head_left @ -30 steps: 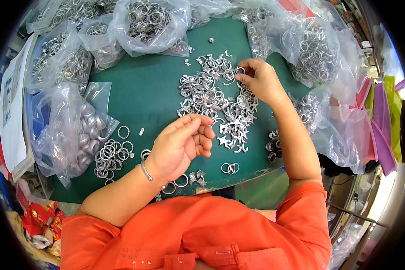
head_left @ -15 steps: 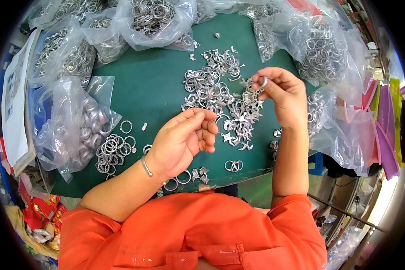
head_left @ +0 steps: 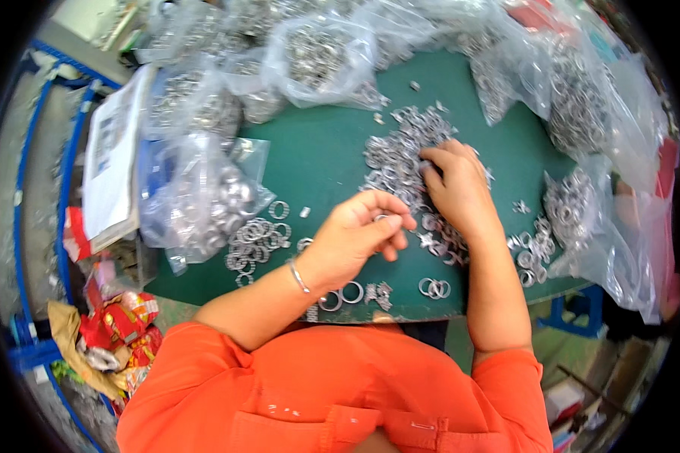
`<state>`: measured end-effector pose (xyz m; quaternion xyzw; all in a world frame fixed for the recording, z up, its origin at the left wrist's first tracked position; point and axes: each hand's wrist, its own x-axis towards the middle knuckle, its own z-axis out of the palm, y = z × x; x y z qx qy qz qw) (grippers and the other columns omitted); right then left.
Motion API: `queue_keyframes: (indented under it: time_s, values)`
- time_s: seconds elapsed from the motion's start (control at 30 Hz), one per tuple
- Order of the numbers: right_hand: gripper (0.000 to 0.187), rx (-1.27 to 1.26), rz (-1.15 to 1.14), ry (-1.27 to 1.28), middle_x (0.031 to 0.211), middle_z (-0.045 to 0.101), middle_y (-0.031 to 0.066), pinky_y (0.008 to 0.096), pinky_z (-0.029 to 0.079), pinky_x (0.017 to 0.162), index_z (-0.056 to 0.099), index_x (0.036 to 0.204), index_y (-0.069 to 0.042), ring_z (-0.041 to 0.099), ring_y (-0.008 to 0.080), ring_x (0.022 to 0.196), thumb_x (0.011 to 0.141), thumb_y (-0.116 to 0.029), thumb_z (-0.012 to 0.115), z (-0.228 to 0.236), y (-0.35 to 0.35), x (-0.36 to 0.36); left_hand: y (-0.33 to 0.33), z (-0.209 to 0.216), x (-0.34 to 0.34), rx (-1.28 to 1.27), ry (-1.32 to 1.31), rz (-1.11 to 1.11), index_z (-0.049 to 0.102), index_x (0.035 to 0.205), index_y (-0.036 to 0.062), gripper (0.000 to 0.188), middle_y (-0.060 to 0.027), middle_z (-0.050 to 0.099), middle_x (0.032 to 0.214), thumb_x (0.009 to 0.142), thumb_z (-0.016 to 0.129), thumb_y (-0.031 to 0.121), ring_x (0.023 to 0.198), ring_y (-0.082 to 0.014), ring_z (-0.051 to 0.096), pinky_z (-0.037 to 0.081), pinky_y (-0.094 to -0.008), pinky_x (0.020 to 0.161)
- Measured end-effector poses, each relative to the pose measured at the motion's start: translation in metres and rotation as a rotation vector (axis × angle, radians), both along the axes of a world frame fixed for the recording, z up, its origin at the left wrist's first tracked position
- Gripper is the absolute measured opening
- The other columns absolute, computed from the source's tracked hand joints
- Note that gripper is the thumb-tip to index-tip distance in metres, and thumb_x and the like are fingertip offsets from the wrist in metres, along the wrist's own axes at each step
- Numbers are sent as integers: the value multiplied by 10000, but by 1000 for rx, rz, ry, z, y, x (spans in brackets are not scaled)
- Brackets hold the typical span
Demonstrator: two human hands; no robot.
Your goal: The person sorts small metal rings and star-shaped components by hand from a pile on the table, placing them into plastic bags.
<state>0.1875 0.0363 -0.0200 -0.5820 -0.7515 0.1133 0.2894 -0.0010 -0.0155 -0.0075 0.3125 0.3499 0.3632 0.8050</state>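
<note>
Left hand (head_left: 355,234) is curled, fingertips pinched on a small ring (head_left: 380,218). Right hand (head_left: 455,185) lies flat, fingers together, on the ring pile (head_left: 400,147) mid-surface (head_left: 317,158); bags (head_left: 204,196) at left.

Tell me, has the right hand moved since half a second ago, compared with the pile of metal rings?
Yes. The right hand has come down from above the pile of metal rings onto it, fingers now touching the pieces.

Clear plastic bags of metal rings crowd the green mat: one at left (head_left: 196,200), one at top centre (head_left: 321,57), several along the right edge (head_left: 589,219). White printed sheet (head_left: 109,162) far left. Crumpled red-and-yellow wrappers (head_left: 117,325) lower left.
</note>
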Motion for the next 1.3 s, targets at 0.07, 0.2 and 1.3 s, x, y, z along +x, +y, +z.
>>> queue_keyframes:
  time_s: [0.07,0.2,1.3]
  values:
    - [150,-11,13,94,894,614,141,417,449,800,661,866,-21,562,330,887,727,-25,604,5,-2,-1,-1,15,-8,45,52,8,520,1109,10,195,-119,596,1081,927,538,77,921,-192,622,511,-280,756]
    - [121,-90,-45,328,810,620,139,356,473,719,634,828,4,597,285,775,710,4,613,6,-8,10,12,53,-37,210,192,132,525,1109,-5,217,-114,628,1021,917,558,88,879,-215,658,539,-288,724]
    - [138,-495,33,1271,902,679,126,191,449,521,586,978,9,616,109,703,844,27,557,25,-17,27,140,79,-179,851,887,620,476,1174,-34,386,-154,613,1103,809,524,-148,1065,-232,618,497,-263,837]
